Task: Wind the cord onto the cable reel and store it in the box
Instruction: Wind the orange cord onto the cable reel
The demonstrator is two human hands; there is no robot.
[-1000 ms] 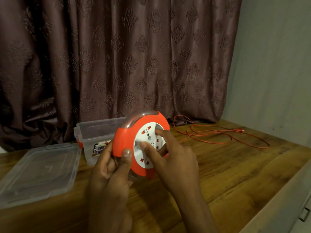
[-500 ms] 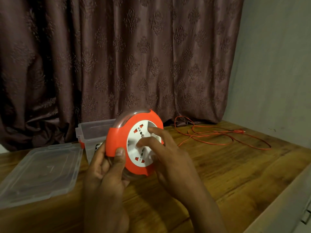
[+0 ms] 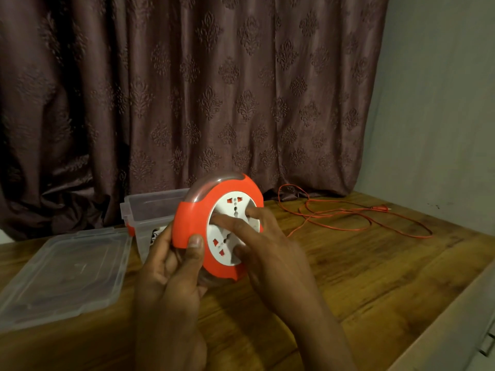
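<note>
- Orange plastic forms the rim of the cable reel [image 3: 190, 223], which the left hand [image 3: 171, 266] holds upright above the tabletop [image 3: 361, 277]: its grip is pressed on the rim, thumb on the front, fingers curled behind.
- The right hand [image 3: 270, 253] lies on the reel's white socket face [image 3: 232, 207], fingers spread over it with the tips pressing; it pinches nothing.
- A clear domed section runs along the reel's upper left edge.
- Just behind the reel, to its left, stands the open clear plastic box [image 3: 150, 210]; the reel partly hides it.
- The box's clear lid [image 3: 67, 274] lies flat at near left, just beside the box.
- The thin orange cord [image 3: 348, 218] sprawls in loose loops on the far right of the tabletop, well apart from the hands, its plug [image 3: 380, 208] at the far end.
- The tabletop is brown wood with marked grain.
- A dark patterned curtain [image 3: 201, 97] hangs behind, its hem bunched on the wood; a plain pale wall [image 3: 442, 103] stands at right.
- The room is dim.
</note>
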